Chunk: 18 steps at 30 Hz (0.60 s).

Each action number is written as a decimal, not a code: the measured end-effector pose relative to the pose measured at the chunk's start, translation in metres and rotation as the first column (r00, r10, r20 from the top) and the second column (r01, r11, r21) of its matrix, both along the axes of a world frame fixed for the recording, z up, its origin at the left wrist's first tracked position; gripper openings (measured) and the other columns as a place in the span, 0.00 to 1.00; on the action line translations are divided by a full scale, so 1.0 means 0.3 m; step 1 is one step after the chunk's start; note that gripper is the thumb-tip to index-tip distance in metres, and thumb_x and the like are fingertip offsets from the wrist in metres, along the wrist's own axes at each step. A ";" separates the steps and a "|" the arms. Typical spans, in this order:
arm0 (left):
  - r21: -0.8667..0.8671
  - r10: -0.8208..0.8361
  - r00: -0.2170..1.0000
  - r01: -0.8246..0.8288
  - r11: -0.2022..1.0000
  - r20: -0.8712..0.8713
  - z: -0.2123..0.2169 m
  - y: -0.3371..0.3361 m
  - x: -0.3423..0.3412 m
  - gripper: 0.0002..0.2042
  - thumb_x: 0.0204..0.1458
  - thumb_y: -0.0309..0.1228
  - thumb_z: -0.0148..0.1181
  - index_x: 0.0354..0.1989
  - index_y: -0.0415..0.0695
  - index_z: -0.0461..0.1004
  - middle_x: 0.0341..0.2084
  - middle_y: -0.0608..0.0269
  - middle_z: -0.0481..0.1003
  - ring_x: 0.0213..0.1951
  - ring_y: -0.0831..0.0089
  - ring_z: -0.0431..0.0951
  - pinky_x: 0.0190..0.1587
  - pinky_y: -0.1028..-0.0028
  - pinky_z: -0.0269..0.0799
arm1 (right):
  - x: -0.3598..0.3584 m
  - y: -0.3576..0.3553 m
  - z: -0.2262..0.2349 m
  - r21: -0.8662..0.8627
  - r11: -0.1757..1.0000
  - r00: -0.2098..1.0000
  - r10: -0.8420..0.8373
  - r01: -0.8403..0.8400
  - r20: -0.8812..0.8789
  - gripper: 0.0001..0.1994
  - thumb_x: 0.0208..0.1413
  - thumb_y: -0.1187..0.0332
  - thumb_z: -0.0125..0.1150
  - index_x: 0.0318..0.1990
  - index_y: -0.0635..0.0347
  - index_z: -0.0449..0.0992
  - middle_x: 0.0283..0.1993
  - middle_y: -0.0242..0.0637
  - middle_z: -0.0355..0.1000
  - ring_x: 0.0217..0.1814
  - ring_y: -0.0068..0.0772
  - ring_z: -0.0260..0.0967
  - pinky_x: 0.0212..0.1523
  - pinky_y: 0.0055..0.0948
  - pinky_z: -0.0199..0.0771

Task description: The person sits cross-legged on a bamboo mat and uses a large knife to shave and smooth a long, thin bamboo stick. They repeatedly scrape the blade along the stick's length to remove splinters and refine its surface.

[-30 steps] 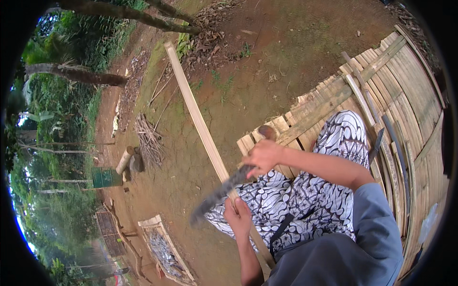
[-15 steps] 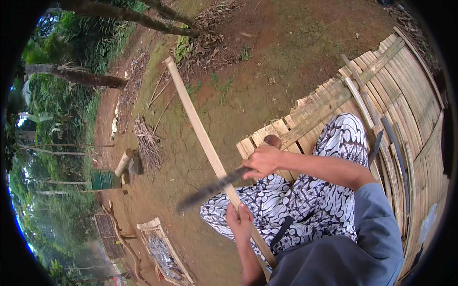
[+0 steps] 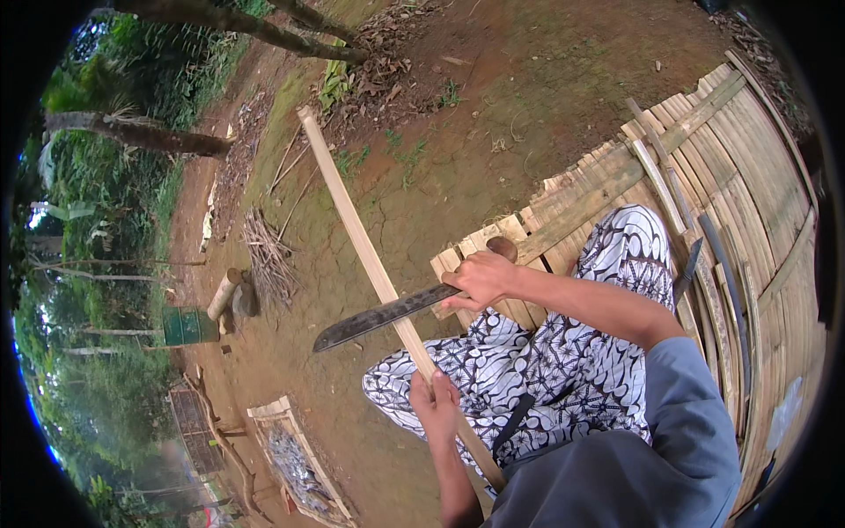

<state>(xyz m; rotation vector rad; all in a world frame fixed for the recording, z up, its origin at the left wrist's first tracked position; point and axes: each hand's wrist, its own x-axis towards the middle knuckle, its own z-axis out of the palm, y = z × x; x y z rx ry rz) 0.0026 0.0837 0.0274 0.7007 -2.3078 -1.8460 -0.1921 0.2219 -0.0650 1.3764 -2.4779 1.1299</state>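
With the left hand [image 3: 434,400] clenched low on the long bamboo strip [image 3: 370,255] slanting out over the dirt and the right hand [image 3: 480,277] clenched on the machete [image 3: 378,315] laid across it, shallow strokes away from the lower grip seem safest.

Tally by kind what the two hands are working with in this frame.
Long pale bamboo strip, gripped by the left hand: 1
Machete, dark blade across the strip, gripped by the right hand: 1
Total: 2
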 end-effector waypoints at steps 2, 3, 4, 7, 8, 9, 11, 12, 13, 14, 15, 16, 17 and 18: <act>0.050 -0.003 1.000 0.003 0.999 -0.001 0.013 0.026 -0.002 0.05 0.61 0.25 0.46 0.32 0.40 0.63 0.16 0.70 0.62 0.14 0.85 0.61 0.15 0.83 0.55 | -0.001 0.011 0.006 -0.044 0.997 0.997 0.069 -0.070 -0.029 0.25 0.52 0.40 0.52 0.29 0.57 0.71 0.14 0.41 0.67 0.17 0.50 0.69 0.18 0.43 0.66; 0.073 -0.014 1.000 0.014 0.997 -0.005 0.010 0.043 0.005 0.05 0.61 0.25 0.46 0.32 0.40 0.63 0.16 0.70 0.62 0.14 0.85 0.61 0.15 0.83 0.55 | -0.006 0.022 0.002 -0.077 0.985 0.974 0.140 -0.156 -0.176 0.24 0.53 0.41 0.52 0.30 0.57 0.71 0.15 0.42 0.68 0.18 0.51 0.69 0.19 0.44 0.66; 0.096 -0.024 1.000 0.025 0.995 -0.009 0.008 0.056 0.009 0.05 0.61 0.25 0.46 0.32 0.40 0.62 0.16 0.70 0.62 0.14 0.85 0.61 0.15 0.83 0.55 | -0.009 0.023 -0.005 -0.091 0.987 0.983 0.117 -0.130 -0.139 0.24 0.53 0.41 0.52 0.30 0.57 0.71 0.16 0.42 0.68 0.18 0.51 0.69 0.19 0.44 0.66; 0.059 -0.037 0.999 0.037 0.998 -0.005 0.005 0.018 -0.010 0.05 0.62 0.26 0.45 0.32 0.41 0.62 0.16 0.70 0.62 0.14 0.85 0.60 0.15 0.82 0.55 | 0.000 -0.001 -0.027 -0.088 0.994 0.995 -0.055 0.062 0.085 0.29 0.53 0.37 0.48 0.29 0.58 0.72 0.16 0.44 0.69 0.20 0.52 0.70 0.21 0.44 0.69; 0.066 -0.014 1.000 0.015 0.998 -0.013 0.002 0.012 -0.013 0.05 0.62 0.26 0.45 0.32 0.41 0.62 0.16 0.70 0.62 0.14 0.85 0.60 0.15 0.82 0.55 | 0.004 0.002 -0.034 -0.070 0.997 0.998 -0.038 0.042 0.051 0.28 0.53 0.38 0.49 0.29 0.58 0.71 0.16 0.43 0.69 0.19 0.51 0.70 0.20 0.44 0.68; 0.094 -0.007 1.000 0.007 0.996 -0.009 0.005 0.000 0.004 0.05 0.62 0.26 0.45 0.32 0.41 0.62 0.15 0.70 0.61 0.14 0.84 0.60 0.15 0.82 0.55 | 0.002 0.000 -0.007 -0.059 0.998 1.000 -0.015 0.016 0.013 0.26 0.52 0.39 0.50 0.29 0.57 0.71 0.16 0.42 0.69 0.19 0.50 0.70 0.20 0.43 0.68; 0.044 -0.014 1.000 0.014 0.999 0.009 0.002 0.014 0.018 0.05 0.62 0.25 0.45 0.32 0.41 0.61 0.16 0.70 0.62 0.13 0.85 0.60 0.15 0.82 0.55 | -0.005 0.019 0.045 0.029 0.995 0.991 0.103 -0.101 -0.086 0.26 0.53 0.40 0.51 0.30 0.57 0.70 0.16 0.41 0.69 0.19 0.50 0.70 0.20 0.44 0.68; 0.022 -0.024 0.999 0.023 0.999 0.021 0.004 0.038 0.019 0.05 0.62 0.25 0.45 0.32 0.41 0.61 0.16 0.70 0.62 0.13 0.85 0.60 0.15 0.82 0.56 | -0.009 0.024 0.032 -0.012 0.993 0.986 0.114 -0.117 -0.123 0.26 0.53 0.39 0.50 0.30 0.57 0.70 0.16 0.41 0.69 0.20 0.50 0.70 0.20 0.44 0.68; 0.083 -0.023 1.000 0.021 0.996 0.014 0.001 0.051 0.014 0.05 0.61 0.25 0.45 0.32 0.41 0.61 0.16 0.70 0.62 0.13 0.85 0.60 0.15 0.82 0.56 | -0.015 0.021 0.007 -0.051 0.990 0.979 0.125 -0.135 -0.160 0.26 0.53 0.39 0.50 0.30 0.57 0.70 0.16 0.41 0.69 0.20 0.50 0.70 0.20 0.44 0.68; 0.063 -0.010 1.000 0.009 0.998 0.016 0.002 0.049 0.011 0.05 0.61 0.25 0.45 0.32 0.41 0.61 0.15 0.70 0.62 0.13 0.85 0.60 0.15 0.82 0.56 | -0.020 0.018 -0.011 -0.090 0.984 0.971 0.133 -0.154 -0.198 0.26 0.53 0.39 0.50 0.30 0.57 0.70 0.16 0.41 0.69 0.20 0.50 0.71 0.20 0.44 0.68; 0.046 0.002 1.000 -0.002 0.999 0.019 -0.002 0.036 0.006 0.05 0.61 0.25 0.45 0.32 0.41 0.61 0.15 0.70 0.62 0.13 0.85 0.60 0.14 0.82 0.56 | -0.018 0.010 -0.016 -0.074 0.996 0.993 0.041 -0.049 -0.109 0.26 0.52 0.39 0.50 0.30 0.57 0.70 0.16 0.40 0.69 0.20 0.50 0.71 0.20 0.44 0.68; 0.029 0.012 1.000 -0.013 1.000 0.022 -0.006 0.021 0.001 0.05 0.62 0.25 0.44 0.32 0.41 0.61 0.15 0.70 0.62 0.13 0.85 0.60 0.14 0.82 0.56 | -0.011 -0.003 -0.019 -0.048 0.997 0.998 -0.056 0.055 -0.022 0.26 0.52 0.38 0.50 0.30 0.56 0.70 0.17 0.40 0.69 0.20 0.49 0.71 0.21 0.44 0.68; 0.030 -0.009 1.000 0.008 1.000 0.019 -0.012 0.000 0.008 0.05 0.62 0.25 0.44 0.32 0.41 0.61 0.15 0.71 0.61 0.13 0.85 0.60 0.14 0.82 0.55 | -0.010 -0.007 -0.023 -0.014 0.988 0.986 -0.155 0.157 0.061 0.26 0.52 0.38 0.50 0.30 0.56 0.70 0.17 0.40 0.69 0.20 0.49 0.71 0.21 0.44 0.68; 0.055 -0.005 1.000 0.004 0.998 0.019 -0.009 -0.001 0.015 0.05 0.62 0.25 0.44 0.32 0.41 0.61 0.15 0.71 0.61 0.13 0.85 0.60 0.14 0.82 0.55 | -0.016 -0.003 -0.015 -0.005 0.995 0.995 -0.102 0.102 0.002 0.26 0.52 0.38 0.51 0.30 0.57 0.70 0.17 0.40 0.69 0.20 0.49 0.71 0.21 0.44 0.69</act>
